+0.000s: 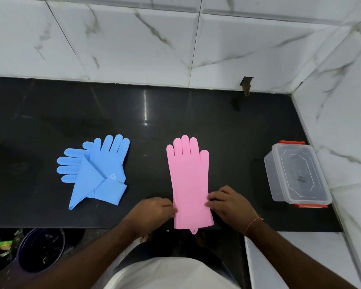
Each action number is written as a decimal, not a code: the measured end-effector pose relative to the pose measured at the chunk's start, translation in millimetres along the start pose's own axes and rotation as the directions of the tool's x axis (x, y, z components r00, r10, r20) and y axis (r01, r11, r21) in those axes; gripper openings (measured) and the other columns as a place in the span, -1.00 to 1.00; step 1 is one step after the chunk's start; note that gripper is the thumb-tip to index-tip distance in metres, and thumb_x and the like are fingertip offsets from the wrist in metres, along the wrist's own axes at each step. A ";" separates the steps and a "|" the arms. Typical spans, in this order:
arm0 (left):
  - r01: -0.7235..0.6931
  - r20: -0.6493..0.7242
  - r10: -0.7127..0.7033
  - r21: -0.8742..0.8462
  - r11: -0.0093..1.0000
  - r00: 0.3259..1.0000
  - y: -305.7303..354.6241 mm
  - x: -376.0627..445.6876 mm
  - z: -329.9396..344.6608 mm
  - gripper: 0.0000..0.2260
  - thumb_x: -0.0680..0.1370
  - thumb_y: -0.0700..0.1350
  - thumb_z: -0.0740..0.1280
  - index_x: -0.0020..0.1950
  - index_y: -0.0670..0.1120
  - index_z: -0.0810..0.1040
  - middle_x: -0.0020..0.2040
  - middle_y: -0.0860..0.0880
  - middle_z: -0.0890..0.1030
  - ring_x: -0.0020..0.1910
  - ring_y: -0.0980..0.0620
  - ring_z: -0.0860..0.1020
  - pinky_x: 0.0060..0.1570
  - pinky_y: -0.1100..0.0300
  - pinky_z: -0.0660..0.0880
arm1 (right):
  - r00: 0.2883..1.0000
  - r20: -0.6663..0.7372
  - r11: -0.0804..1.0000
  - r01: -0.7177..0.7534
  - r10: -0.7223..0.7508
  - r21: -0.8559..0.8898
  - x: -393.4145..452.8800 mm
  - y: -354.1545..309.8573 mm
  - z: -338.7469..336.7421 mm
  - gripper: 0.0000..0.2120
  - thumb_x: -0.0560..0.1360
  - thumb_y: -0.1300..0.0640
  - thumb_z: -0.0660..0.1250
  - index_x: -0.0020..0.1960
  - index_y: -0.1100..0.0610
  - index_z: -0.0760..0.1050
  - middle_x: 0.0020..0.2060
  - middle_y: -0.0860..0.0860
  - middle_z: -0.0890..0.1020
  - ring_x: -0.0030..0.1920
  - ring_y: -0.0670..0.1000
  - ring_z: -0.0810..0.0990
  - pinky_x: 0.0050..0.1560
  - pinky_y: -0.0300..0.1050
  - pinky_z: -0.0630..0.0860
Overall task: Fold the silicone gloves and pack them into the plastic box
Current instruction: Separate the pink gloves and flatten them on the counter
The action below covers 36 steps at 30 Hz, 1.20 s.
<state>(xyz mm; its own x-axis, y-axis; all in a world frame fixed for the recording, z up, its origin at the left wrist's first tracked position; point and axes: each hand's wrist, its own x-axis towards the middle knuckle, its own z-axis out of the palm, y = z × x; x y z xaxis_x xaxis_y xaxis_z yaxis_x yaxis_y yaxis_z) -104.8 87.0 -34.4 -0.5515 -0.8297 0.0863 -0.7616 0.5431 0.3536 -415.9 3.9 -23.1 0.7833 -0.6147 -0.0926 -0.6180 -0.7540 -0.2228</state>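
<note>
Pink silicone gloves (pixel 189 180) lie flat on bench (pixel 227 126), stacked approx. edge to edge, cuff toward person; left hand (pixel 152 211) and right hand (pixel 229 202) pinch cuff edges w/ curled fingers. Material looks soft, floppy, grippy; best held at cuff corners for folding. Blue gloves (pixel 96 170) lie left, plastic box (pixel 296 174) right, apparently lidless.

Pretty bright and even overall, light seems to come from overhead. The glossy black stone tabletop (pixel 196 113) throws back a vertical streak of white glare near its middle, plus softer hazy reflections toward its left side. Shadows are soft and short. Wide-angle lens bends the white marble-look wall tiles (pixel 133 42) hard at the corners. The centre is fairly sharp; the bottom edge, under the tabletop, goes dim and mushy.
</note>
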 end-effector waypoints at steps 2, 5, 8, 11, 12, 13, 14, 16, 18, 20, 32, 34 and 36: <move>-0.082 0.078 0.075 0.090 0.993 0.994 -2.5 3.3 -3.0 -0.70 0.40 -0.06 0.73 0.10 0.06 0.83 -0.01 0.09 0.79 -0.17 0.09 0.73 -0.42 0.27 0.60 | 1.000 -0.014 1.000 0.023 -0.023 -0.013 -1.3 3.1 4.9 -0.61 0.33 0.04 0.73 0.13 -0.04 0.78 0.11 -0.07 0.76 0.02 0.03 0.71 -0.07 -0.16 0.70; -0.138 0.129 0.119 0.150 0.979 0.985 -10.3 5.7 -3.9 -0.73 0.44 0.03 0.69 0.12 0.12 0.79 0.01 0.14 0.75 -0.17 0.13 0.67 -0.44 0.29 0.50 | 0.998 -0.068 1.000 0.013 -0.014 -0.007 -2.7 2.6 12.1 -0.61 0.31 0.06 0.74 0.11 0.00 0.77 0.09 -0.04 0.76 0.01 0.04 0.71 -0.10 -0.14 0.72; -0.161 0.084 0.146 0.222 0.962 0.986 -14.4 7.3 -3.8 -0.89 0.58 0.05 0.53 0.10 0.14 0.74 0.07 0.14 0.72 -0.06 0.11 0.67 -0.34 0.28 0.52 | 0.995 -0.104 1.000 0.004 -0.002 0.019 -4.2 -1.5 16.2 -0.66 0.32 0.10 0.74 0.06 0.02 0.77 0.10 -0.01 0.75 0.03 0.07 0.71 -0.11 -0.09 0.73; -0.172 0.040 0.167 0.178 0.969 0.985 -18.2 1.0 2.3 -0.80 0.67 0.03 0.27 0.14 0.11 0.69 0.29 0.08 0.71 0.29 -0.01 0.69 -0.02 0.16 0.68 | 0.993 -0.108 0.998 0.049 -0.043 0.051 -12.0 -6.3 14.7 -0.71 0.36 0.09 0.70 0.05 0.00 0.75 0.22 -0.02 0.74 0.20 0.11 0.73 0.03 0.01 0.75; -0.176 0.032 0.173 0.175 0.969 0.984 -18.7 -0.6 4.0 -0.80 0.67 0.04 0.26 0.16 0.11 0.68 0.36 0.08 0.69 0.38 -0.03 0.66 0.10 0.13 0.69 | 0.993 -0.108 0.996 0.060 -0.053 0.061 -13.7 -6.8 13.8 -0.73 0.38 0.09 0.68 0.05 0.00 0.74 0.25 -0.02 0.74 0.26 0.12 0.72 0.10 0.05 0.75; -0.178 0.020 0.177 0.171 0.969 0.984 -19.5 -1.4 4.7 -0.80 0.68 0.05 0.25 0.16 0.12 0.66 0.42 0.09 0.67 0.46 -0.03 0.62 0.22 0.10 0.67 | 0.992 -0.115 0.996 0.057 -0.048 0.074 -13.4 -6.4 12.7 -0.75 0.42 0.10 0.65 0.07 0.00 0.73 0.28 -0.02 0.73 0.30 0.13 0.70 0.18 0.09 0.72; -0.165 0.000 0.167 0.161 0.973 0.986 -20.6 -1.3 4.9 -0.83 0.69 0.06 0.25 0.16 0.12 0.63 0.46 0.10 0.65 0.51 -0.02 0.57 0.34 0.07 0.61 | 0.992 -0.123 0.994 0.033 -0.020 0.103 -11.6 -5.5 10.7 -0.78 0.48 0.12 0.60 0.11 0.00 0.72 0.30 -0.01 0.72 0.34 0.12 0.68 0.29 0.14 0.66; -0.070 -0.052 0.071 0.030 0.997 0.996 -24.9 2.7 6.4 -0.88 0.71 0.04 0.28 0.18 0.10 0.59 0.52 0.12 0.60 0.61 0.04 0.44 0.52 0.07 0.40 | 0.989 -0.109 0.972 -0.078 0.104 0.223 -3.6 -2.7 3.9 -0.77 0.61 0.17 0.42 0.25 0.03 0.69 0.31 0.00 0.72 0.32 0.10 0.68 0.49 0.16 0.50; 0.147 -0.069 -0.168 -0.243 0.959 0.983 -27.0 10.9 3.4 -0.83 0.75 0.09 0.24 0.27 0.10 0.55 0.45 0.11 0.64 0.54 0.21 0.46 0.49 0.08 0.41 | 0.962 -0.089 0.916 -0.212 0.257 0.342 10.7 0.4 -2.5 -0.75 0.66 0.18 0.30 0.28 0.04 0.63 0.14 0.00 0.76 0.11 0.08 0.73 0.42 0.13 0.54; 0.362 -0.035 -0.427 -0.470 0.805 0.904 -28.7 24.2 0.4 -0.77 0.76 0.26 0.13 0.22 0.17 0.45 0.04 0.15 0.70 0.04 0.33 0.62 0.02 0.10 0.56 | 0.906 -0.093 0.828 -0.330 0.412 0.453 30.9 0.9 -7.8 -0.83 0.69 0.10 0.26 0.23 0.00 0.57 -0.14 -0.04 0.73 -0.16 0.01 0.69 0.00 0.09 0.65; 0.619 -0.012 -0.861 -0.691 0.374 0.508 -29.5 77.1 23.8 -0.86 0.70 0.12 0.39 -0.03 0.16 0.53 -0.20 0.13 0.68 -0.13 0.30 0.64 -0.17 0.24 0.48 | 0.618 0.119 0.440 -0.670 0.777 0.598 77.4 3.8 6.8 -0.94 0.64 -0.10 0.34 0.06 -0.14 0.54 -0.24 -0.12 0.69 -0.30 0.00 0.72 -0.16 -0.04 0.68; 0.613 -0.003 -0.838 -0.680 0.402 0.546 -27.1 74.1 20.8 -0.85 0.63 0.20 0.47 0.03 0.19 0.56 -0.11 0.17 0.68 -0.10 0.24 0.65 -0.15 0.26 0.52 | 0.627 0.084 0.451 -0.640 0.774 0.622 72.1 3.0 8.0 -0.92 0.63 -0.11 0.37 0.08 -0.14 0.54 -0.25 -0.16 0.67 -0.23 -0.08 0.68 -0.24 -0.18 0.56; 0.616 -0.053 -0.816 -0.629 0.475 0.575 -22.1 72.0 17.5 -0.65 0.52 0.26 0.56 0.19 0.18 0.57 0.14 0.17 0.62 0.00 0.18 0.63 -0.01 0.25 0.58 | 0.627 0.051 0.451 -0.611 0.777 0.650 64.3 2.2 7.5 -0.88 0.62 -0.13 0.39 0.11 -0.13 0.53 -0.25 -0.20 0.65 -0.19 -0.16 0.64 -0.23 -0.29 0.46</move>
<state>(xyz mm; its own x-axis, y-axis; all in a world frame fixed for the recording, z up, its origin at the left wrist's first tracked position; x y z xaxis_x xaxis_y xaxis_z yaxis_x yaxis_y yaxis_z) -133.6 17.5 -52.2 0.3229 -0.9273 -0.1892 -0.4872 -0.3343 0.8068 -366.4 -35.6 -36.8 0.0147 -0.9598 -0.2803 -0.7143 0.1861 -0.6746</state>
